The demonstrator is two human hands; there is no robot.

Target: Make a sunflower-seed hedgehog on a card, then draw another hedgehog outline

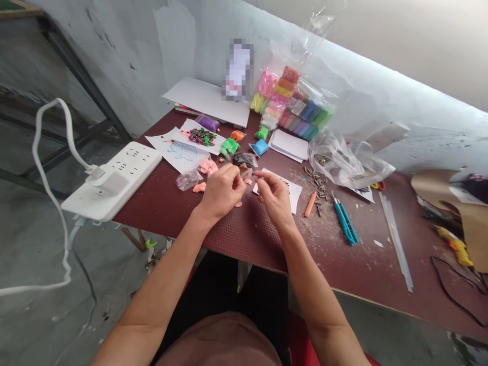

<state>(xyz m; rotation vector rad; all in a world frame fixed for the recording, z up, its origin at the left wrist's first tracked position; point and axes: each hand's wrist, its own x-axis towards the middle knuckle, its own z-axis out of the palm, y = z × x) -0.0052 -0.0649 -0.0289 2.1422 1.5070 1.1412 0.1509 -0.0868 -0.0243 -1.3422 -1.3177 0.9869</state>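
Observation:
Over the table's near edge, my left hand (224,189) is closed in a fist, its fingertips curled inward so that whatever it grips is hidden. Close beside it on the right, my right hand (273,197) pinches thumb and index finger together on something too small to name. Beneath the right hand lies a white card (295,195) with small dark marks. Lumps of pink clay (208,166) and a clear plastic bag (188,180) are next to my left hand. A packet of black clay (245,160) rests just beyond both hands.
Behind are green clay (229,146), a blue packet (260,147), a hedgehog-like drawing (183,151) and bagged clay (305,114). To the right lie striped seeds (315,179), an orange stick (310,204), a teal utility knife (345,222) and a yellow glue gun (455,245). A power strip (133,170) overlaps the left edge.

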